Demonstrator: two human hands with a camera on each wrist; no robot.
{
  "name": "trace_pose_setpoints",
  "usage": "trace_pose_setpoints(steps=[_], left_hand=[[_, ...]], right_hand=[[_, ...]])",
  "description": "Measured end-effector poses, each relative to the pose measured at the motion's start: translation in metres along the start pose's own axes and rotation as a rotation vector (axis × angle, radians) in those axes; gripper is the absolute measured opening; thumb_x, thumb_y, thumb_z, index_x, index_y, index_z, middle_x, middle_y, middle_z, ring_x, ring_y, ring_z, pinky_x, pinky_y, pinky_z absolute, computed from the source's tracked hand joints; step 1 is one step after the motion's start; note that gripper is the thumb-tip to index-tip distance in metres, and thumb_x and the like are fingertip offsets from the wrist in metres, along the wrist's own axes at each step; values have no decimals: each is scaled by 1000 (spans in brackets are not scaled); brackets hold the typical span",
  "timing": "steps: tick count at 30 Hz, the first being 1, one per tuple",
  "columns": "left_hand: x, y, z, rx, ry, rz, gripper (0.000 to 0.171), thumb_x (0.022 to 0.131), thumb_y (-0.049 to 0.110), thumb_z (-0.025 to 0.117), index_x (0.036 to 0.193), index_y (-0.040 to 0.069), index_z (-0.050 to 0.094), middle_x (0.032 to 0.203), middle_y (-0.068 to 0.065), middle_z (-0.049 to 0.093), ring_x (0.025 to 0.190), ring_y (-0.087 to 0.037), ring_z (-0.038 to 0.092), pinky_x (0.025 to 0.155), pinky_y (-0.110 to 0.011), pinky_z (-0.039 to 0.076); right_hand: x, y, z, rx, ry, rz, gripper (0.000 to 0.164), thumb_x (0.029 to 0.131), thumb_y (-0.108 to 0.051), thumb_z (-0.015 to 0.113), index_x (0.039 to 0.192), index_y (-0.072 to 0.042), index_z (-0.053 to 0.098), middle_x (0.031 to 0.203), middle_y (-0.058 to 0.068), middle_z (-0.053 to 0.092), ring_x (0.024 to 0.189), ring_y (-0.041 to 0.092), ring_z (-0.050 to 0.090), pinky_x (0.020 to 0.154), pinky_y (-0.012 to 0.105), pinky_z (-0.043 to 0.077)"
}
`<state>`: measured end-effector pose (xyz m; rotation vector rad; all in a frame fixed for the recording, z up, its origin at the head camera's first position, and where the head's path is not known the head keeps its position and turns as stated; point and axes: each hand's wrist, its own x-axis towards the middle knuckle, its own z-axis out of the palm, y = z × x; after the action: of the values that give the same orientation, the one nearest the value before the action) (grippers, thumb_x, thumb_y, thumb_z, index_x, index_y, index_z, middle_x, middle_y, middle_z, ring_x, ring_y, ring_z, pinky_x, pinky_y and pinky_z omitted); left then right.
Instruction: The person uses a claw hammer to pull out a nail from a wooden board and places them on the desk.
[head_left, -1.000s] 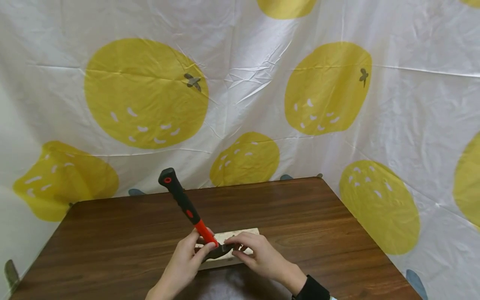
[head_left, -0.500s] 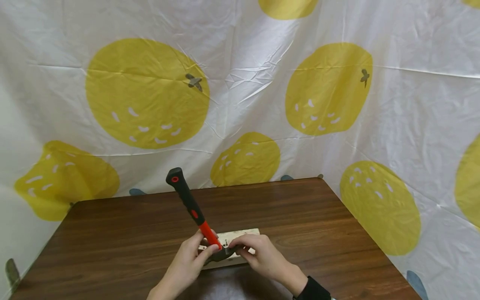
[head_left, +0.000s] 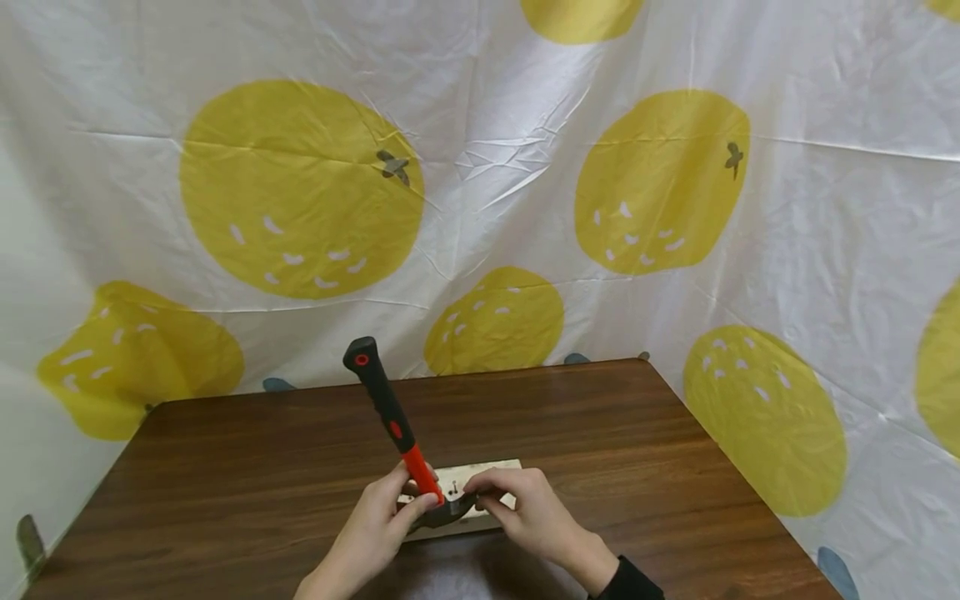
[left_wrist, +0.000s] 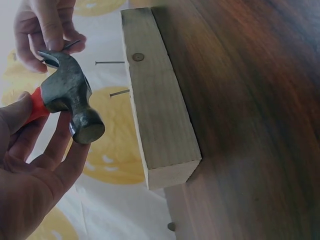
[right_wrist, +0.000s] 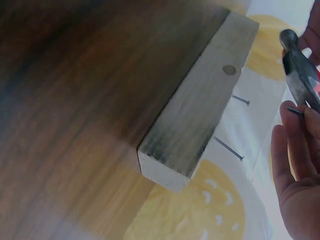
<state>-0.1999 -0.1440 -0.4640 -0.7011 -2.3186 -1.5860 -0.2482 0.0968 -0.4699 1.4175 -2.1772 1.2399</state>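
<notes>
My left hand (head_left: 375, 521) grips a claw hammer (head_left: 387, 417) low on its red neck, the black handle leaning up and away. Its dark metal head (left_wrist: 67, 82) hangs above a pale wooden block (left_wrist: 155, 105). Between the thumb and fingers of my right hand (head_left: 528, 517) a thin nail (right_wrist: 295, 111) is pinched, right by the hammer's claw; I cannot tell whether it touches the claw slot. Two nails stand in the block's top, a longer nail (right_wrist: 229, 148) and a tilted, shorter-looking nail (right_wrist: 241, 100).
The block lies on a dark wood-grain table (head_left: 247, 467). Behind and to the right hangs a white curtain (head_left: 495, 208) printed with yellow fruit. A round knot (left_wrist: 138, 57) marks the block's near side.
The hammer has shifted a little to the right and its handle stands slightly more upright. A standing nail now shows between the hands. Both hands keep their holds.
</notes>
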Motion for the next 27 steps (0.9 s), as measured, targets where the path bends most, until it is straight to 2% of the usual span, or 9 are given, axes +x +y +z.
trace_pose_setpoints(steps=[9, 13, 19, 22, 27], left_hand=[[-2, -1, 0, 10, 16, -13, 17, 96, 12, 71, 111, 11, 64, 101, -1, 71, 88, -20, 69, 71, -32, 58], [-2, -2, 0, 38, 18, -27, 16, 96, 13, 72, 110, 12, 64, 99, 1, 72, 88, -19, 69, 71, -32, 58], [-3, -5, -2, 95, 36, -36, 16, 96, 11, 72, 108, 15, 63, 96, 2, 71, 86, -17, 69, 69, -32, 57], [-3, -6, -4, 127, 52, -23, 18, 94, 8, 73, 108, 14, 63, 95, 2, 71, 84, -17, 70, 68, -32, 57], [-2, -7, -6, 155, 56, -9, 19, 93, 6, 73, 107, 14, 63, 95, 1, 71, 83, -17, 69, 67, -31, 57]], right_hand=[[0, 3, -4, -9, 22, 13, 37, 86, 16, 73, 115, -6, 70, 102, 8, 75, 88, 8, 70, 74, 23, 57], [-2, 4, -10, -15, 23, 84, 35, 90, 9, 74, 119, -8, 67, 95, 6, 75, 82, 8, 70, 71, 26, 58], [-10, 11, -24, -48, 9, 169, 25, 90, 6, 75, 110, -8, 67, 94, 3, 74, 78, 8, 70, 68, 26, 58], [-13, 16, -33, -82, 31, 194, 24, 89, 8, 75, 108, -4, 69, 92, 2, 73, 75, 8, 69, 65, 26, 57], [-17, 22, -46, -172, 90, 264, 24, 87, 8, 76, 104, -8, 71, 88, -1, 70, 72, 8, 65, 61, 25, 55]])
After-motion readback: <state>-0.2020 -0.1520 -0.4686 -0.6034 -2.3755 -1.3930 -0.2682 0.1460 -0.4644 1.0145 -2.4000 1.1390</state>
